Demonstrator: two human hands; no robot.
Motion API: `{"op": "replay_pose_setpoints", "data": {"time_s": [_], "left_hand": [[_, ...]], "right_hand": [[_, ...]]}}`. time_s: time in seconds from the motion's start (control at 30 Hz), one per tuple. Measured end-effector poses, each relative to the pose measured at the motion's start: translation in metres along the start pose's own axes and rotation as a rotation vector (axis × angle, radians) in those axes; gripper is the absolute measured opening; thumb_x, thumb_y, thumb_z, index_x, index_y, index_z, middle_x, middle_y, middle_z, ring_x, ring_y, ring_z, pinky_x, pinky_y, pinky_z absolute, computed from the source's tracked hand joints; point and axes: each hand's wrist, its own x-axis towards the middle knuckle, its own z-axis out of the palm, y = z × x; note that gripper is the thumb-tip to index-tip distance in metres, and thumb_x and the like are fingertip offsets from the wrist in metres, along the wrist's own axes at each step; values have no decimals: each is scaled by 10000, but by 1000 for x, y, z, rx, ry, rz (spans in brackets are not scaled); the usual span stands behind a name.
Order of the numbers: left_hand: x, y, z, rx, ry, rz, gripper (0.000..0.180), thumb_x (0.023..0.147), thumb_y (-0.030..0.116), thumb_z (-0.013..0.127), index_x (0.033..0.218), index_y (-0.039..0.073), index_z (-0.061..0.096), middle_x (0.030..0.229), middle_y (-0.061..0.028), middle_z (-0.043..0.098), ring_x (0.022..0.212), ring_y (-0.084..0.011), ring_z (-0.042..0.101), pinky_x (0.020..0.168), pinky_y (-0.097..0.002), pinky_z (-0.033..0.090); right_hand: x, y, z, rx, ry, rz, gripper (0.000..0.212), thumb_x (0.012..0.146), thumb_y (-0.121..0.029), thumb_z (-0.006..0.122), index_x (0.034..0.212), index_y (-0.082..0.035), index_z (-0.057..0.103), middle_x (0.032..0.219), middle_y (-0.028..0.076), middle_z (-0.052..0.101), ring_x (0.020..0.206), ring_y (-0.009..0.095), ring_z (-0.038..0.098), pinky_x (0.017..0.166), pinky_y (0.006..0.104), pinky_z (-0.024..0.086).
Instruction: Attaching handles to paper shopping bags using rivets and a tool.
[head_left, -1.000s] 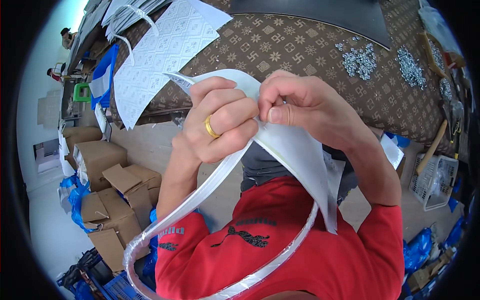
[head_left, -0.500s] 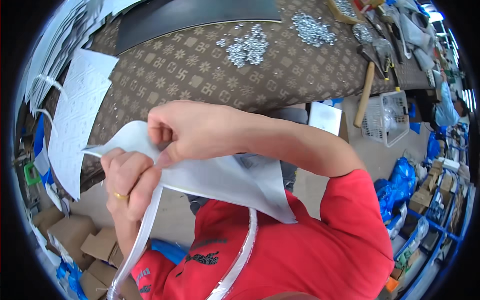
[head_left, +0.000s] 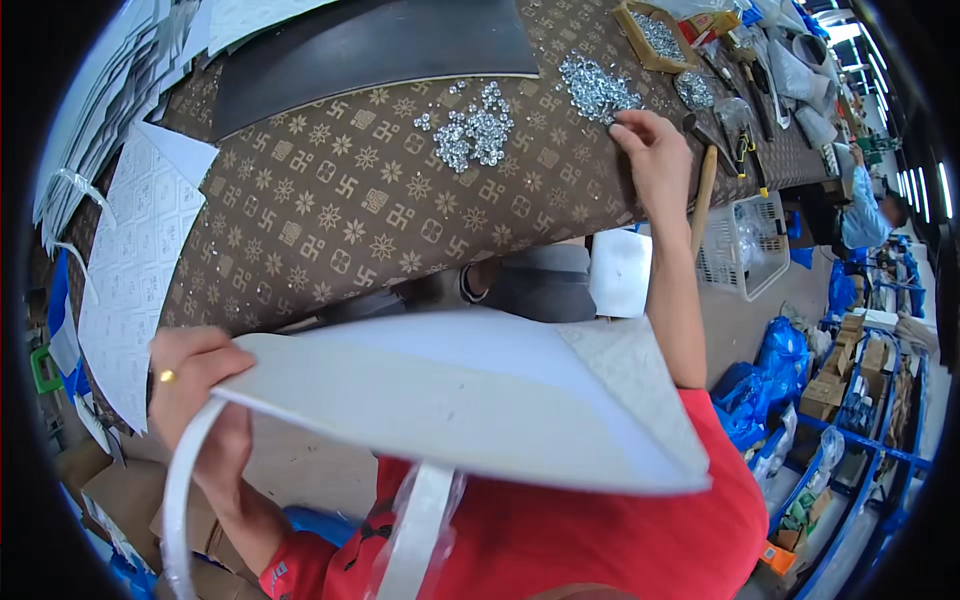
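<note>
A long work table covered in dark brown cloth with pale printed motifs (head_left: 330,230) is filling the upper view. In front of its near edge, a wide, flexible white panel (head_left: 450,400) is slanting across the person's body. Two lengths of white strap, partly wrapped in clear plastic (head_left: 425,520), are hanging below it.

The left hand (head_left: 195,380) is clamping the panel's left end, fingers over the top, with one strap length beside the grip. The panel's right end is hanging without a hand on it, so the left grip probably needs to be firm and level, without creasing the sheet.

The right hand (head_left: 658,160) is hovering well apart from the left, thumb and index fingertips at the near edge of a heap of small, shiny silver metal pieces (head_left: 600,88). Whether they are pinching a piece, I cannot tell. Taking a single loose piece from that edge should be neater than digging into the middle. A second silver heap (head_left: 475,135) is lying to its left.
</note>
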Motion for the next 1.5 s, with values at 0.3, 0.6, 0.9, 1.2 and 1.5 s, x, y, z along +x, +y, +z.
{"op": "replay_pose_setpoints", "data": {"time_s": [0.3,0.6,0.9,1.2,1.5], "left_hand": [[-1,-15,35,117,-58,400,246,697,144,766,919,104,666,907,-45,649,836,-241,611,814,-403,442],[16,-6,62,103,104,692,231,607,186,712,830,141,680,895,34,668,814,-147,614,801,-323,414],[15,-8,66,69,203,695,246,598,225,705,828,142,678,889,36,669,780,-147,610,791,-315,402],[18,8,60,86,125,654,261,638,177,723,894,139,689,945,23,675,809,-155,613,763,-333,408],[14,4,59,104,108,684,277,619,216,697,882,131,677,944,24,673,811,-155,605,738,-348,390]], "right_hand": [[22,1,-5,75,-61,-53,110,942,-96,719,1033,-34,728,894,69,702,764,125,639,730,281,513],[-61,-143,7,1106,-1185,196,98,978,-105,682,1038,-28,672,910,35,684,792,88,633,718,238,512],[-87,-180,41,1142,-1503,89,67,964,-105,689,963,-53,646,880,-53,575,865,36,522,783,217,407],[-82,-172,36,982,-1287,-176,38,936,-63,678,952,-30,666,953,-18,595,901,80,547,829,258,442],[-89,-181,36,1117,-1374,-19,51,929,-67,706,946,-29,675,951,-10,593,883,79,536,798,259,433]]}}
